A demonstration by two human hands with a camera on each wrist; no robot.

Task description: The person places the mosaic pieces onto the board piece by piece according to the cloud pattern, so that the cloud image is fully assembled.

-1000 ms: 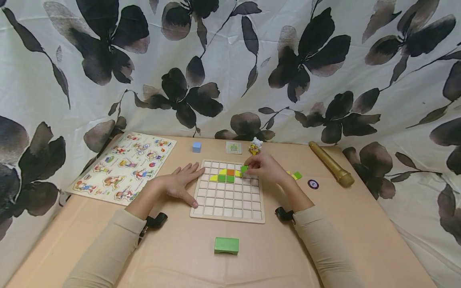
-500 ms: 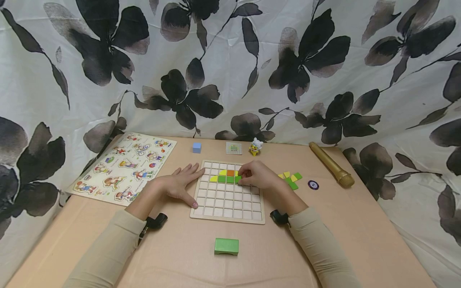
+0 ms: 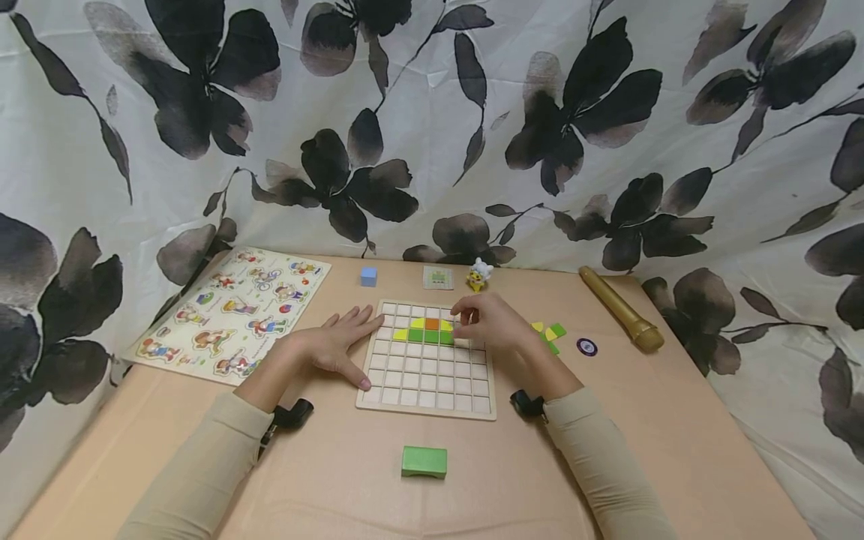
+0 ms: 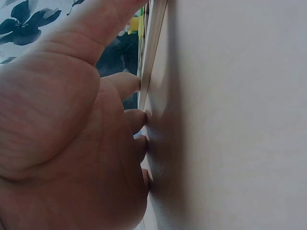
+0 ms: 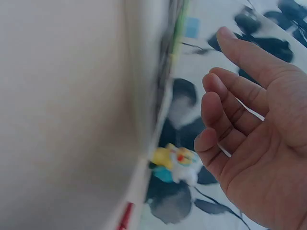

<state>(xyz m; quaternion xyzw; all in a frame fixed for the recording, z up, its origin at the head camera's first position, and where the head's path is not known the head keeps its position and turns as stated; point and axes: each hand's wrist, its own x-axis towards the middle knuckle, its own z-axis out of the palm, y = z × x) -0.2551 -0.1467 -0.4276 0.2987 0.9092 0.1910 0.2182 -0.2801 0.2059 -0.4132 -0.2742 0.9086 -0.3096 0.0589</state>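
Note:
A white gridded board (image 3: 427, 382) lies mid-table. A row of green tiles (image 3: 431, 337) ends at the left in a yellow-and-white tile (image 3: 400, 334). Above this row is an orange tile (image 3: 432, 324), with yellow pieces on both sides. My left hand (image 3: 332, 343) spreads along the board's left side, thumb and fingers touching its edge. Over the upper right squares hovers my right hand (image 3: 496, 322). In the right wrist view the fingers (image 5: 235, 110) are loosely bent and apart from the thumb, with nothing between them.
Loose green and yellow tiles (image 3: 556, 331) lie right of the board, partly behind my right arm. Nearby are a round dark token (image 3: 587, 346) and a gold microphone (image 3: 622, 309). Around them sit a green block (image 3: 424, 462), blue cube (image 3: 368, 277), pattern card (image 3: 438, 277), small figurine (image 3: 478, 275) and picture board (image 3: 232, 315).
My right hand brought a green tile down to the right end of the green row and let it go. It has since lifted slightly up and right. The left hand stays still.

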